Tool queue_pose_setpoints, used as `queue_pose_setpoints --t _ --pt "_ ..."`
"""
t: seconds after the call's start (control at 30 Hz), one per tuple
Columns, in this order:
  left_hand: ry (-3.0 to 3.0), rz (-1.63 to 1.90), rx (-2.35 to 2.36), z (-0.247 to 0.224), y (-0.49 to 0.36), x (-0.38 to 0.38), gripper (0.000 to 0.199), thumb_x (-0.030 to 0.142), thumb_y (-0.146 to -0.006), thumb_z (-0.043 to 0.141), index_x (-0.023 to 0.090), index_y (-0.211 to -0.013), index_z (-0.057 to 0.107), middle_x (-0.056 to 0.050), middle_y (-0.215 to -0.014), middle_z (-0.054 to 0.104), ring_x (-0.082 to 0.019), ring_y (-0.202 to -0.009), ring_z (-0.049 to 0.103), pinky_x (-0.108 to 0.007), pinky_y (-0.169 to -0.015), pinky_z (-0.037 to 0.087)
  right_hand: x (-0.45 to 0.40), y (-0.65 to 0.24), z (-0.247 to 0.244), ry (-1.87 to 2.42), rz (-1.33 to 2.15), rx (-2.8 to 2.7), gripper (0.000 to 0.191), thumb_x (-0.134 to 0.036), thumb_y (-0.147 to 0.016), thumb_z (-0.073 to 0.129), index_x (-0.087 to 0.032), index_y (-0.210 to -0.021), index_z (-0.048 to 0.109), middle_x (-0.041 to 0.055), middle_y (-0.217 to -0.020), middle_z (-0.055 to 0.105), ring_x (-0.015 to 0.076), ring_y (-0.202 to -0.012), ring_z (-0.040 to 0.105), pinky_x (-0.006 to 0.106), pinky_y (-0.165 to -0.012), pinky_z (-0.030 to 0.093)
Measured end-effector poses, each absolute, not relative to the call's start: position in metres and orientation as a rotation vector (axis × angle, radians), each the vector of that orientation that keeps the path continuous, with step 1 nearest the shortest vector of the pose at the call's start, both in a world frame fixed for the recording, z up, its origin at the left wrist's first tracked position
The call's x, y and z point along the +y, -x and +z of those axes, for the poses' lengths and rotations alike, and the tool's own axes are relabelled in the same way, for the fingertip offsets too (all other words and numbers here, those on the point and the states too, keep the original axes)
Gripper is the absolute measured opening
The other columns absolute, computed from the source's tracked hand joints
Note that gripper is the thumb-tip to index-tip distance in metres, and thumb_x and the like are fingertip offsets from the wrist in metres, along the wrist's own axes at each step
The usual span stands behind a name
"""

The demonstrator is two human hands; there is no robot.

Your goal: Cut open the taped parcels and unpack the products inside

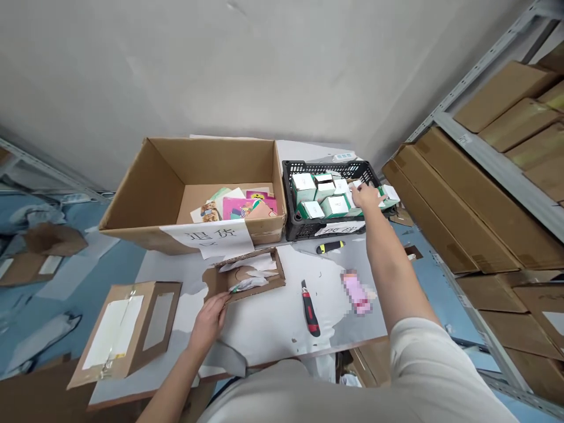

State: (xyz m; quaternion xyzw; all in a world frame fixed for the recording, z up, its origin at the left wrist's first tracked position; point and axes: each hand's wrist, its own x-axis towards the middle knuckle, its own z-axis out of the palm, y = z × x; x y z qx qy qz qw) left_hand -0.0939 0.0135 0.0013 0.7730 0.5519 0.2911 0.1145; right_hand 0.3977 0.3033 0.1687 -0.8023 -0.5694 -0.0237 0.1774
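Note:
My left hand [211, 320] pinches the near left edge of a small opened cardboard box [279, 269] on the white table. Crumpled white paper or plastic [249, 283] lies inside that box. My right hand [366, 197] reaches into a black plastic crate [304, 229], its fingers closed around a small white-and-green carton at the right side; the hand covers much of this carton. Several similar cartons [335, 205] stand beside it in the crate. Another white-and-green carton [390, 195] shows at the crate's right rim.
A large open carton [132, 188] with colourful cards stands left of the crate. A red-and-black utility knife [311, 311], a yellow-and-black knife [329, 247] and a blurred pink item [356, 292] lie on the table. A taped box [127, 329] sits left; shelving [480, 147] stands right.

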Motion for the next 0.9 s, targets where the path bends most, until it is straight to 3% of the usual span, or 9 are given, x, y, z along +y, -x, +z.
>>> queue_pose_setpoints --t 0.1,0.2,0.3,0.37,0.47,0.57,0.7,0.8,0.9 --pt "-2.226 0.859 1.631 0.000 0.092 0.014 0.026 0.023 -0.088 0.043 0.027 -0.106 0.062 -0.008 -0.109 0.068 -0.025 -0.103 0.065 -0.045 -0.091 0.054 0.298 -0.398 0.171 2.235 -0.078 -1.525 0.038 -0.029 -0.096 0.041 -0.010 -0.127 0.051 0.0248 -0.144 0.035 0.0321 -0.135 0.031 0.068 -0.102 0.022" --pt "-2.194 0.835 1.712 0.004 0.088 0.009 0.031 0.024 -0.088 0.045 0.026 -0.117 0.058 -0.012 -0.129 0.058 -0.030 -0.127 0.051 -0.056 -0.105 0.040 0.262 -0.382 0.163 1.873 -0.211 -1.512 0.050 -0.031 -0.088 0.051 -0.012 -0.134 0.042 0.0245 -0.150 0.025 0.0340 -0.141 0.020 0.066 -0.107 0.019" --pt "-2.111 0.868 1.841 0.011 0.086 0.000 0.049 0.027 -0.086 0.052 0.023 -0.134 0.044 -0.016 -0.147 0.039 -0.035 -0.142 0.026 -0.063 -0.111 0.025 0.196 -0.348 0.125 1.524 -0.140 -1.576 0.052 -0.029 -0.085 0.051 -0.016 -0.134 0.040 0.0212 -0.147 0.030 0.0313 -0.140 0.027 0.059 -0.109 0.025" --pt "-1.973 0.944 1.953 0.013 0.086 -0.004 0.071 0.034 -0.081 0.060 0.018 -0.143 0.029 -0.021 -0.154 0.022 -0.036 -0.145 0.015 -0.062 -0.113 0.022 0.148 -0.320 0.084 1.467 0.134 -1.635 0.054 -0.026 -0.082 0.053 -0.017 -0.134 0.040 0.0199 -0.139 0.041 0.0304 -0.132 0.040 0.056 -0.107 0.032" --pt "-1.605 0.932 2.061 0.007 0.089 -0.003 0.101 0.045 -0.069 0.072 0.013 -0.147 0.017 -0.025 -0.153 0.021 -0.037 -0.142 0.025 -0.056 -0.112 0.029 0.097 -0.277 0.020 1.571 0.826 -1.733 0.066 -0.020 -0.077 0.053 -0.019 -0.141 0.034 0.0173 -0.133 0.050 0.0269 -0.113 0.058 0.050 -0.101 0.043" --pt "-1.319 0.738 1.906 -0.005 0.092 0.003 0.088 0.049 -0.061 0.076 0.014 -0.135 0.041 -0.019 -0.134 0.051 -0.035 -0.126 0.050 -0.051 -0.105 0.039 0.075 -0.234 -0.017 1.643 1.264 -1.687 0.077 -0.014 -0.067 0.060 -0.019 -0.140 0.035 0.0155 -0.139 0.047 0.0284 -0.122 0.053 0.048 -0.107 0.039" --pt "-1.207 0.739 1.733 -0.010 0.093 0.002 0.061 0.047 -0.061 0.076 0.016 -0.111 0.058 -0.014 -0.116 0.063 -0.032 -0.114 0.058 -0.049 -0.099 0.044 0.058 -0.193 -0.018 1.640 1.361 -1.618 0.070 -0.014 -0.064 0.066 -0.019 -0.130 0.045 0.0121 -0.126 0.059 0.0281 -0.119 0.055 0.046 -0.105 0.040" --pt "-1.209 0.883 1.711 -0.002 0.097 -0.017 0.064 0.044 -0.066 0.074 0.019 -0.120 0.052 -0.015 -0.125 0.058 -0.031 -0.118 0.056 -0.049 -0.096 0.045 0.029 -0.187 -0.004 1.578 1.256 -1.509 0.064 -0.025 -0.068 0.070 -0.022 -0.127 0.046 0.0102 -0.126 0.058 0.0264 -0.118 0.055 0.045 -0.104 0.041" --pt "-1.218 0.904 1.638 -0.001 0.102 -0.042 0.074 0.043 -0.069 0.072 0.021 -0.132 0.043 -0.016 -0.133 0.051 -0.029 -0.117 0.056 -0.047 -0.092 0.048 -0.012 -0.191 0.002 1.510 1.190 -1.435 0.071 -0.035 -0.069 0.072 -0.023 -0.132 0.043 0.0124 -0.135 0.051 0.0267 -0.121 0.053 0.046 -0.106 0.039"
